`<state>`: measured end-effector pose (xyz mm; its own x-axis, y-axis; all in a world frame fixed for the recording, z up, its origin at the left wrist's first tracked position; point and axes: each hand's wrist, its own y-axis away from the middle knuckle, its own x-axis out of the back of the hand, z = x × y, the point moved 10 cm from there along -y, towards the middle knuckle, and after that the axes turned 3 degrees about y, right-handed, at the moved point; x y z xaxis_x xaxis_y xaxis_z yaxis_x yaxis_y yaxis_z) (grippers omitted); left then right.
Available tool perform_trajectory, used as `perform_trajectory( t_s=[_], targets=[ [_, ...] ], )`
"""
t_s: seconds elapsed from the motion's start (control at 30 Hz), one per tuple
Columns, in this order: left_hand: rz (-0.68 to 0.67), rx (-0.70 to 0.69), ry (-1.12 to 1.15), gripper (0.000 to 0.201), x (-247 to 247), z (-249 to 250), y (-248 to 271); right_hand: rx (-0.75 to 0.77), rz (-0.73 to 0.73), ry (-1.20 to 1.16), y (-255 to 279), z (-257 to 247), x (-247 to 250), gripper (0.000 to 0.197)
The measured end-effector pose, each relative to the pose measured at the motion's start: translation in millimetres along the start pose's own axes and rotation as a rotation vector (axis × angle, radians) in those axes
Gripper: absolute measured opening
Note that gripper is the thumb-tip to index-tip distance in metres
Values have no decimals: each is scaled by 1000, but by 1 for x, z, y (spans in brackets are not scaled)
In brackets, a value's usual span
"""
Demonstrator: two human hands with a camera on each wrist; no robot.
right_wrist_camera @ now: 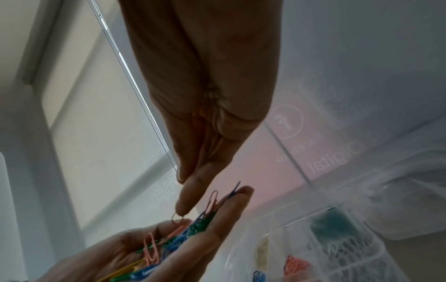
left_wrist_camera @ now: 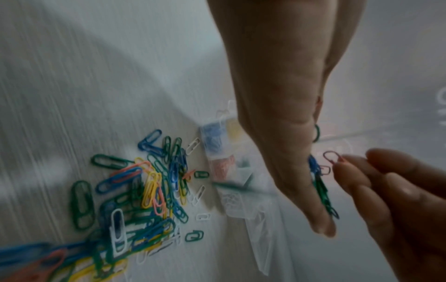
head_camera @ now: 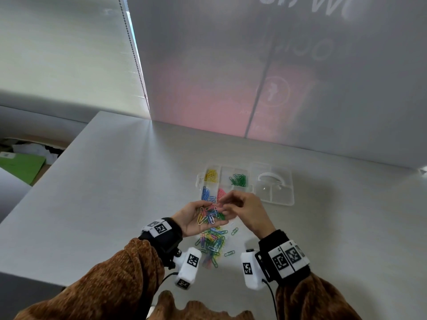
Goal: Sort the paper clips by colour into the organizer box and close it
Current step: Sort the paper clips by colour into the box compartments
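Hands [head_camera: 219, 213] over the bench [head_camera: 115, 192], sorting paper clips just in front of the organizer box [head_camera: 245, 183].

The left hand [head_camera: 196, 218] lies palm up, fingers relaxed, cradling a mixed bunch of clips [head_camera: 209, 215]. The right hand [head_camera: 245, 209] pinches a pink clip [left_wrist_camera: 332, 157] between its fingertips, right above that bunch. Nearer the person than the box, a loose pile of clips [head_camera: 212, 243] lies on the bench. The box stands open, lid [head_camera: 273, 185] flat beside it, with yellow, green, blue and pink clips in separate compartments.
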<state>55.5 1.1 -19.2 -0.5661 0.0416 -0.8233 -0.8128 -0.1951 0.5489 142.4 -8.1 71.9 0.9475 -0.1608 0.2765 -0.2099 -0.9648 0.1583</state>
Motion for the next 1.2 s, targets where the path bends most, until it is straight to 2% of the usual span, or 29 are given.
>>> perform_trajectory(
  t_s=[0.13,0.33,0.43,0.5,0.63,0.77,0.83,0.93,1.07,1.2],
  targets=[
    [-8,26,0,37,-2,-4,1,6,31,8,4,4,3,16],
    [-137,28,-82,56,-9,-2,5,29,160,30,9,1,19,13],
    [-152,8,-109,58,-10,1,7,-61,104,-88,6,11,15,15],
    [-139,-12,-124,55,-11,3,7,-42,42,74,4,8,4,11],
    [-138,-34,-94,45,-15,3,9,167,35,488,3,-11,-17,14],
    [-151,-18,-76,41,-14,2,9,223,3,586,1,-11,-24,15],
    [-152,-15,-96,44,-12,2,7,215,18,525,1,-11,-21,13],
    [-184,-10,-119,53,-14,2,6,112,76,279,1,-1,-6,10],
    [-168,10,-111,63,-13,2,6,-30,61,17,1,14,4,17],
    [-174,47,-49,72,-16,1,8,-124,83,-348,4,21,12,26]
  ],
)
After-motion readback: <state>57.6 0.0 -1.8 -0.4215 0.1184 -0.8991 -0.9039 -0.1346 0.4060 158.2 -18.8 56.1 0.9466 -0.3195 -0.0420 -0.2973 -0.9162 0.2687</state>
